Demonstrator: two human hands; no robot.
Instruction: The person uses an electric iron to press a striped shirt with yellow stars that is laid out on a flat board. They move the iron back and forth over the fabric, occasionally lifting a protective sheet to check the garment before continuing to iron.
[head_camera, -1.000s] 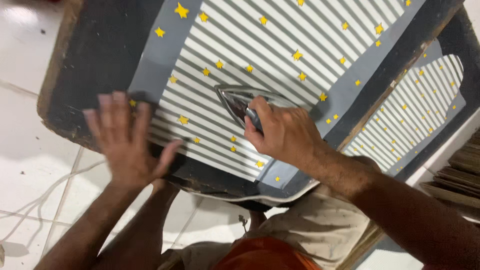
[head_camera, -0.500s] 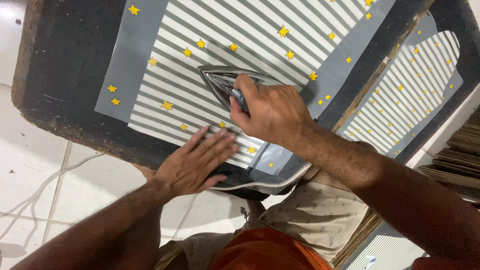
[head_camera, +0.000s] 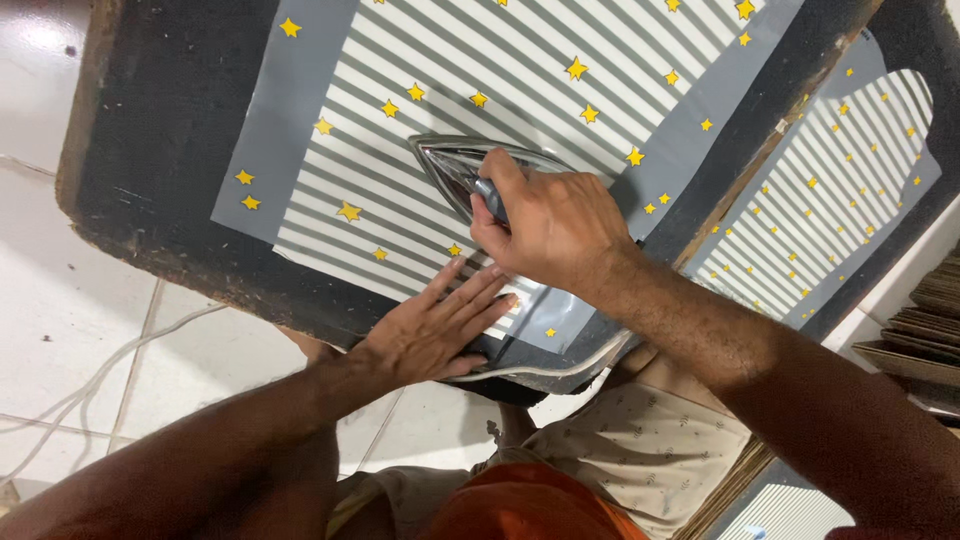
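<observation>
While pressing down near the middle of the striped fabric piece, metal iron lies flat, nose toward ten o'clock, well inside the grey border. Right hand wrapped over the handle from four o'clock, fingers curled tight and clamped on it. Left hand lying palm down at six o'clock of the iron, fingers stretched out and slightly apart, pinning the cloth's near edge just beside the soleplate. Compared with half a second back, much the same pose; a second back, that left hand sat spread farther out at eight o'clock, so now drawn in close to the iron, holding the cloth taut right where the heat is. Beneath, dark padded tabletop with worn edges. At three o'clock, a second striped, star-dotted piece lying apart on another dark board. Below, white tiled floor with a pale cord trailing across.
</observation>
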